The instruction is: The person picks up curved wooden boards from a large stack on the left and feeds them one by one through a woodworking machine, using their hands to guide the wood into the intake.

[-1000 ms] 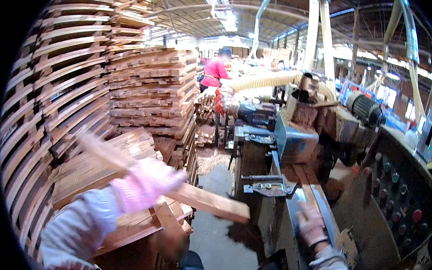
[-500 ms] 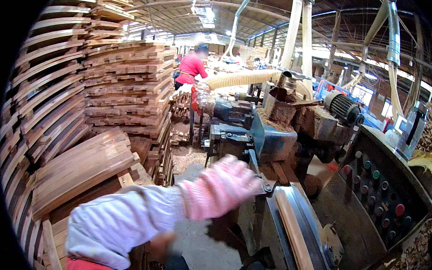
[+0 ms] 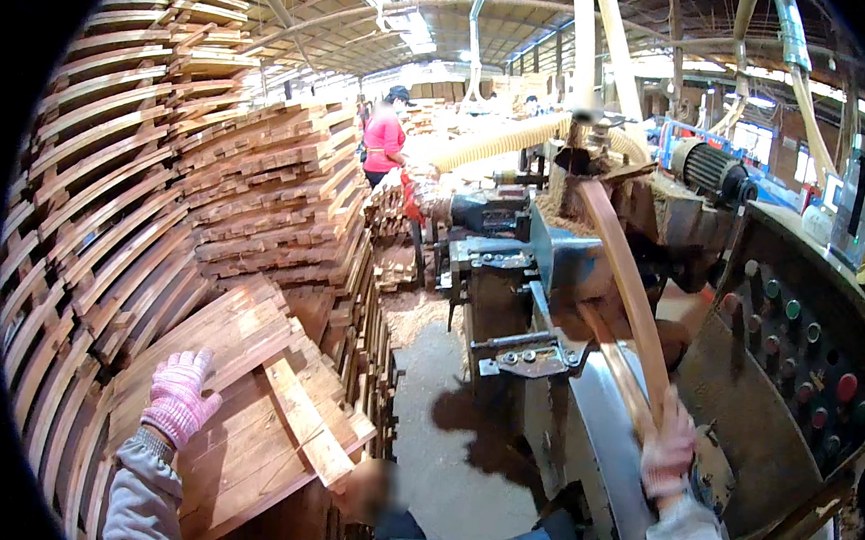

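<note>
My left hand (image 3: 183, 393), in a pink-and-white knitted glove, is at the stacked wooden boards on the left. Its fingers are stretched out over the wood and hold nothing; whether they press on it is hard to tell. My right hand (image 3: 668, 452), gloved alike, is closed round the near end of a long wooden strip (image 3: 626, 263). This strip rises from my hand, its far end in front of the sawdust-covered machine head. A second strip (image 3: 618, 368) lies along the metal machine bed (image 3: 598, 412), its near end close to my right fingers.
Tall stacks of wooden pieces (image 3: 268, 188) stand on the left. To the right is a control panel (image 3: 798, 356) with several buttons. A metal clamp bracket (image 3: 537, 358) juts from the bed's left side. Farther back are a ribbed hose (image 3: 501, 156) and a person in red (image 3: 383, 144).
My left hand has moved from beside the machine bed to the boards on the left. My right hand has come further into view, now with a raised strip. The view has shifted.
</note>
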`<state>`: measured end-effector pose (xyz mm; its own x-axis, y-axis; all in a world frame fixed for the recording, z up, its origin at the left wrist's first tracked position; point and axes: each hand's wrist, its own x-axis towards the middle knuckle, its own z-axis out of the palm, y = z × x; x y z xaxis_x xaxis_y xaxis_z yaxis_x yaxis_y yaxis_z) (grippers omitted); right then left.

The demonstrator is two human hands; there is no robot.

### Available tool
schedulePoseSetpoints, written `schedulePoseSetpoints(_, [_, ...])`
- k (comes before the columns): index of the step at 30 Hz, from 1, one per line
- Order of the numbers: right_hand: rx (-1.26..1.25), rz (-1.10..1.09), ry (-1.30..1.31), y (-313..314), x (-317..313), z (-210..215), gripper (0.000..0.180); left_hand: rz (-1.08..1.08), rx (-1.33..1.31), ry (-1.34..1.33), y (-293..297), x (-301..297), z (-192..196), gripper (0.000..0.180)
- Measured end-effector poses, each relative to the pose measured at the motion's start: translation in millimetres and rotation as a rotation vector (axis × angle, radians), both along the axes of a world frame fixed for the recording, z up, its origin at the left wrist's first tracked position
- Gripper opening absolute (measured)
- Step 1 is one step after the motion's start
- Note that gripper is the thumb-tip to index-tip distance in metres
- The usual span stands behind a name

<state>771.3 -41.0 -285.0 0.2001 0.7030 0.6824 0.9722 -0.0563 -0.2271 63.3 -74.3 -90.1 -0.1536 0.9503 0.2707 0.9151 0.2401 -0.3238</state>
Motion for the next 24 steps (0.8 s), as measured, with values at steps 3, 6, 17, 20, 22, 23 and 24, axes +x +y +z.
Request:
schedulePoseSetpoints(3, [0.059, -0.082, -0.125, 76, 15, -7, 0.066, 0.058, -0.021, 0.025, 10, -5, -19, 0.086])
schedulePoseSetpoints(6, [-0.118, -0.120, 0.052, 75, -24, 8, 0.075, 0.034, 0.039, 0.099, -5, -28, -40, 0.087])
schedulePoseSetpoints(17, [-0.684, -0.240, 0.129, -203, -38, 32, 0.074, 0.096, 0.170, 0.108, 17, -65, -69, 0.097])
schedulePoseSetpoints(20, [-0.481, -0.121, -0.051, -208, -44, 33, 0.065, 0.150, 0.145, 0.155, 29, -66, -67, 0.097])
schedulePoseSetpoints(22, [-0.274, -0.018, -0.130, -173, -32, 25, 0.055, 0.090, 0.147, 0.142, 30, -81, -62, 0.094])
schedulePoseSetpoints(23, [-0.186, 0.069, -0.140, -148, -21, 23, 0.050, 0.076, 0.159, 0.127, 28, -85, -58, 0.093])
schedulePoseSetpoints(24, [-0.185, 0.089, -0.142, -123, -10, 19, 0.045, 0.028, 0.162, 0.124, 27, -83, -54, 0.092])
